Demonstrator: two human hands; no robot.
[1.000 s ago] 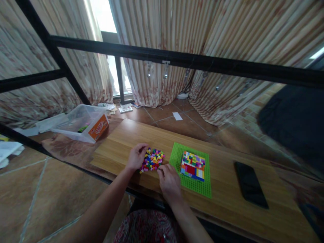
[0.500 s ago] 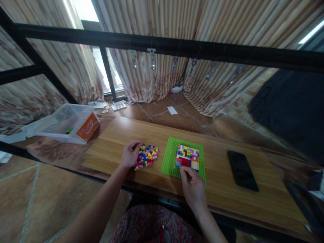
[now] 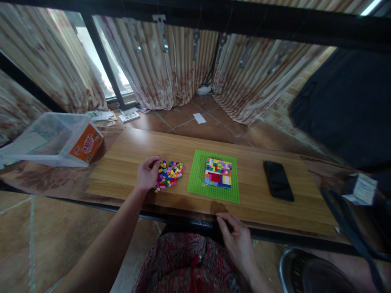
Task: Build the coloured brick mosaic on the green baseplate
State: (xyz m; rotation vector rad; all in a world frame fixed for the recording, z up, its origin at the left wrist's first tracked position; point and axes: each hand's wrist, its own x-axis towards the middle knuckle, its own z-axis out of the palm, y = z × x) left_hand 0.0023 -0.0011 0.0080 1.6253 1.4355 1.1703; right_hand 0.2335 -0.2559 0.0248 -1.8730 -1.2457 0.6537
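My left hand point(image 3: 148, 174) rests at the left edge of a pile of small colourful toy bricks point(image 3: 171, 175), its fingers curled together; anything between them is hidden. My right hand point(image 3: 236, 236) is over the table's front edge, below the green baseplate point(image 3: 198, 179) and apart from it. Thumb and forefinger meet in a pinch there, and whether they hold a tiny brick cannot be seen. On the baseplate sits a square build of many-coloured bricks point(image 3: 217, 173), with a red patch near its front.
A black phone point(image 3: 278, 180) lies on the wooden table point(image 3: 253, 179) at the right. Further left stands a clear plastic bin point(image 3: 58, 138) with an orange label. Dark rails point(image 3: 244, 18) cross in front of curtains. A round metal-rimmed object point(image 3: 287, 268) is at lower right.
My right hand has drawn back from the brick build to the table's front edge. My left hand stays by the pile. The camera has tilted down and shifted right.
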